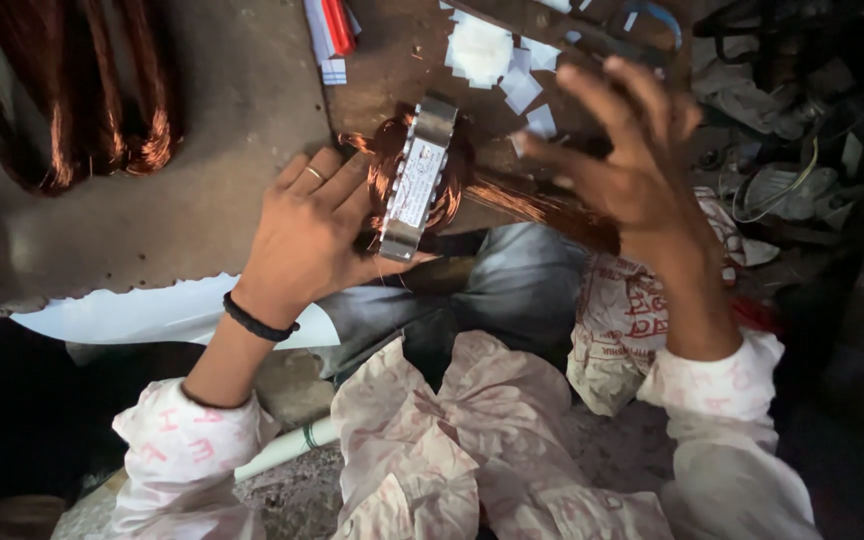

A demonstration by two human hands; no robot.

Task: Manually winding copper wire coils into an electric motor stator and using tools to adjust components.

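My left hand (307,235) grips a round metal motor stator (415,180) held on edge, with copper wire coils (384,165) bulging from its sides. A ring sits on one finger and a black band on the wrist. My right hand (627,150) hovers to the right of the stator with fingers spread. A bundle of copper wire strands (542,208) runs from the stator toward that hand's palm; whether the hand grips it is unclear.
Large loops of copper wire (82,90) lie at the top left on a grey board (222,150). White paper scraps (482,50) are scattered at the top. A white sheet (152,315) lies lower left. Cluttered tools and cables (792,180) fill the right side.
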